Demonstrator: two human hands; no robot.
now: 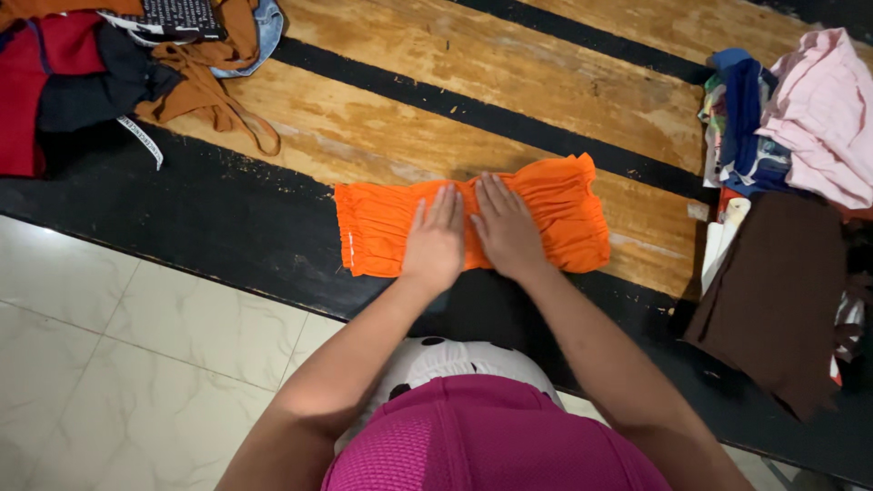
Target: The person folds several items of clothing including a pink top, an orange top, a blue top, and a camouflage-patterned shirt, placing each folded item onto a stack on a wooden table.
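An orange gathered garment (564,205) lies folded into a flat strip on the wooden table top with black stripes (473,64). My left hand (435,241) rests flat on its left middle, fingers together and stretched out. My right hand (506,227) lies flat beside it, just to the right, palm down on the cloth. The two hands nearly touch at the thumbs. Neither hand grips the fabric.
A heap of red, dark and rust-brown clothes (109,64) sits at the far left. At the right lies a pile with pink (823,109), blue and brown cloth (773,300). White floor tiles (118,364) lie below the table's black edge.
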